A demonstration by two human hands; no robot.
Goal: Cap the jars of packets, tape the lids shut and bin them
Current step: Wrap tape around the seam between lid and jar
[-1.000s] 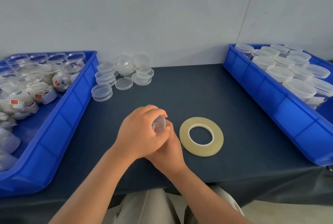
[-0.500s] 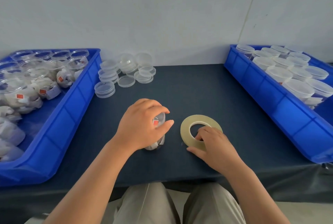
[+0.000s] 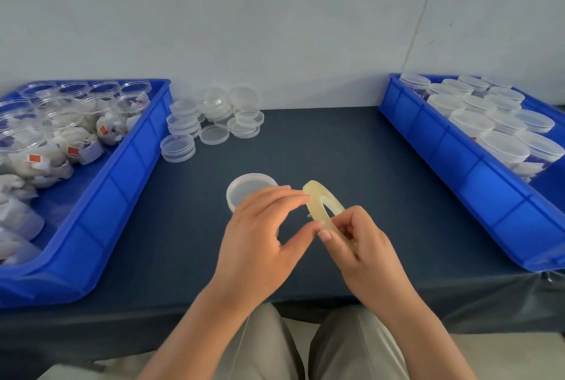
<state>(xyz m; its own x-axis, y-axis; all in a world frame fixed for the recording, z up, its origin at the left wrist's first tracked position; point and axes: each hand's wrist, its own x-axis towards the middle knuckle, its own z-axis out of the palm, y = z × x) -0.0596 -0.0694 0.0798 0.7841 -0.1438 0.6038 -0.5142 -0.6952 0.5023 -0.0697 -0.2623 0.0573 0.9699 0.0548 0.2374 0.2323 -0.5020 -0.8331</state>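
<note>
A capped clear jar [image 3: 249, 188] stands upright on the dark table [image 3: 351, 147], just beyond my left hand and partly hidden by it. My right hand [image 3: 360, 245] holds the yellowish tape roll [image 3: 321, 201] lifted off the table and tilted on edge. My left hand [image 3: 260, 236] reaches across to the roll: its fingertips touch the roll's top and its thumb meets my right thumb at the lower rim, pinching there. The left hand is off the jar.
A blue bin [image 3: 101, 202] at left holds open jars of packets [image 3: 70, 150]. Stacks of loose clear lids [image 3: 211, 123] lie at the back of the table. A blue bin [image 3: 464, 171] at right holds several capped jars [image 3: 501, 147].
My left hand let go of the jar, which now stands upright with its lid on. My right hand lifted the tape roll off the table, and my left hand came to it.
</note>
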